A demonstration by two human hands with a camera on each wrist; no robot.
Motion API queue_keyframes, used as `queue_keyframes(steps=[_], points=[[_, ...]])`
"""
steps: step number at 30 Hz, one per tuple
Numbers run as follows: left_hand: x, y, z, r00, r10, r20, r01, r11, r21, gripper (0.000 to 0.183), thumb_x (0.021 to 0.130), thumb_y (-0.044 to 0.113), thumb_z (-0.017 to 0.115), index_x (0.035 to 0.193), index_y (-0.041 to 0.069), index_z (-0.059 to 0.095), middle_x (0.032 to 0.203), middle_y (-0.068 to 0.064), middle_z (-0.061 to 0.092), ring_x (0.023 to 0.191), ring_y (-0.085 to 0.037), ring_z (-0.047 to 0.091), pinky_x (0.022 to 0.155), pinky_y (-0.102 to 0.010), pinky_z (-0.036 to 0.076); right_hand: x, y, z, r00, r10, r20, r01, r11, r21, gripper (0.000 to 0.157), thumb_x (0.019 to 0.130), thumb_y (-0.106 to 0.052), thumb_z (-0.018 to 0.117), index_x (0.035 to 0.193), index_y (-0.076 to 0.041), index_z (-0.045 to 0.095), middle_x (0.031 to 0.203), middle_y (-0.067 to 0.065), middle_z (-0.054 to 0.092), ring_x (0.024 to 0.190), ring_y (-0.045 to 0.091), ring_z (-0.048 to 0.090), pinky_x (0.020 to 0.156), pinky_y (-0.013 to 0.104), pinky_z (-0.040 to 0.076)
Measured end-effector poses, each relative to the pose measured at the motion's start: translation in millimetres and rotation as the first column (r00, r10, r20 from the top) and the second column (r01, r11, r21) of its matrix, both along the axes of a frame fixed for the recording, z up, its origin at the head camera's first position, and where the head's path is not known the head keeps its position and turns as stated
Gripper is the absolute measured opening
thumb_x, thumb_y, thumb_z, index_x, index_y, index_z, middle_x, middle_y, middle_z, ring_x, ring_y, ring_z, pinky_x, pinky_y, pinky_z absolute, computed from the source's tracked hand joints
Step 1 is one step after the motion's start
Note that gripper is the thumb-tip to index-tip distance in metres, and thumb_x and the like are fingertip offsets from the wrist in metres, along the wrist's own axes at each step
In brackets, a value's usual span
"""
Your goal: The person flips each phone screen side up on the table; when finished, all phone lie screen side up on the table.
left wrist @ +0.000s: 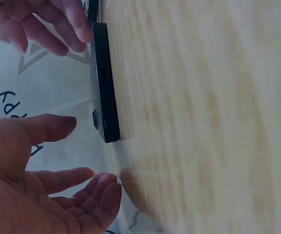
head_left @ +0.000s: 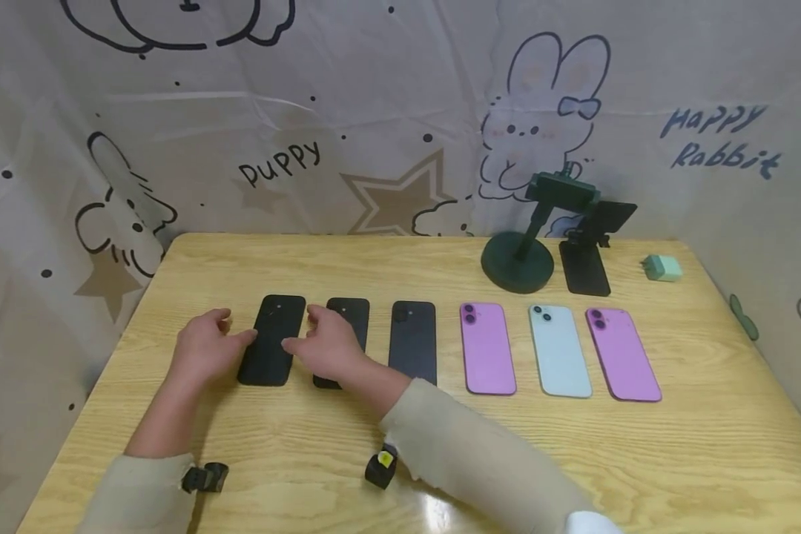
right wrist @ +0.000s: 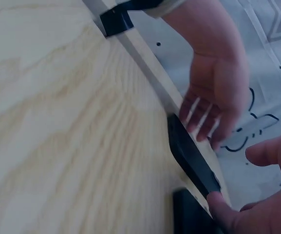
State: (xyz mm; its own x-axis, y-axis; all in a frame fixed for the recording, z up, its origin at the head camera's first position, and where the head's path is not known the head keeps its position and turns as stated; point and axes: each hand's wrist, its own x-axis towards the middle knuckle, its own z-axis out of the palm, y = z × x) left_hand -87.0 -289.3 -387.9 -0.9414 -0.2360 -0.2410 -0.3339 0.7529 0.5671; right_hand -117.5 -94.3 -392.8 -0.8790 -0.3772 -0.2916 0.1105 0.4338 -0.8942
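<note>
A black phone (head_left: 271,345) lies camera-side up at the left end of a row of phones. To its left is my left hand (head_left: 208,347), with the thumb near its left edge. My right hand (head_left: 332,345) is on its other side, partly covering a second black phone (head_left: 357,317). In the left wrist view, the left hand (left wrist: 43,185) has thumb and fingers spread, with a gap to the phone (left wrist: 105,83). The right wrist view has the phone (right wrist: 193,153) between both hands; whether the right fingers (right wrist: 221,208) touch it I cannot tell.
Further right lie another black phone (head_left: 414,345), a purple phone (head_left: 489,352), a pale blue phone (head_left: 562,356) and a second purple phone (head_left: 624,360). Behind them stand a dark green stand (head_left: 517,263), a black phone holder (head_left: 584,267) and a mint charger plug (head_left: 664,268).
</note>
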Motion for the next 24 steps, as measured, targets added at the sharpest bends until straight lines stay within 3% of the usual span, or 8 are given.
queue_keyframes(steps=[6,9,13,20,24], points=[[-1.9,2,-1.1,1.0,0.008,0.011,-0.009,0.999,0.05,0.065,0.097,0.023,0.063,0.141,-0.019,0.04,0.131,-0.037,0.05,0.118,-0.049,0.049,0.094,-0.057,0.044,7.3,-21,2.2,0.999,-0.053,0.003,0.053,0.998,0.035,0.075,0.09,-0.02,0.075,0.153,-0.003,0.037,0.145,0.01,0.049,0.13,0.02,0.048,0.102,0.035,0.043],[-1.4,3,-0.3,0.999,0.047,0.019,-0.048,0.993,0.107,0.063,0.097,0.022,0.063,0.14,-0.018,0.041,0.13,-0.035,0.051,0.112,-0.045,0.052,0.084,-0.046,0.05,9.3,-28,6.9,0.994,-0.094,0.053,0.093,0.995,0.022,0.078,0.09,-0.018,0.075,0.154,-0.004,0.034,0.151,0.01,0.043,0.138,0.021,0.039,0.108,0.037,0.036],[-1.2,7,1.2,0.995,0.091,0.028,-0.094,0.98,0.178,0.061,0.096,0.022,0.063,0.141,-0.016,0.043,0.131,-0.033,0.052,0.108,-0.039,0.054,0.075,-0.035,0.051,9.5,-32,10.6,0.989,-0.122,0.08,0.12,0.992,0.026,0.077,0.09,-0.015,0.074,0.154,-0.004,0.034,0.153,0.01,0.04,0.14,0.022,0.035,0.11,0.038,0.034],[-1.0,10,-0.4,0.987,0.163,0.016,-0.163,0.964,0.21,0.055,0.095,0.016,0.065,0.138,-0.014,0.048,0.13,-0.03,0.054,0.109,-0.038,0.057,0.077,-0.036,0.054,8.5,-34,9.4,0.997,-0.069,0.028,0.065,0.991,0.116,0.068,0.088,-0.007,0.064,0.152,-0.005,0.041,0.15,0.011,0.042,0.136,0.018,0.038,0.107,0.032,0.036],[-0.7,12,-1.9,0.983,0.183,0.005,-0.18,0.959,0.219,0.05,0.094,0.01,0.067,0.135,-0.013,0.051,0.127,-0.03,0.056,0.114,-0.04,0.056,0.088,-0.043,0.052,5.7,-37,8.5,0.999,-0.042,0.004,0.04,0.98,0.196,0.066,0.088,-0.008,0.063,0.151,-0.007,0.043,0.148,0.011,0.043,0.134,0.016,0.04,0.105,0.029,0.038]])
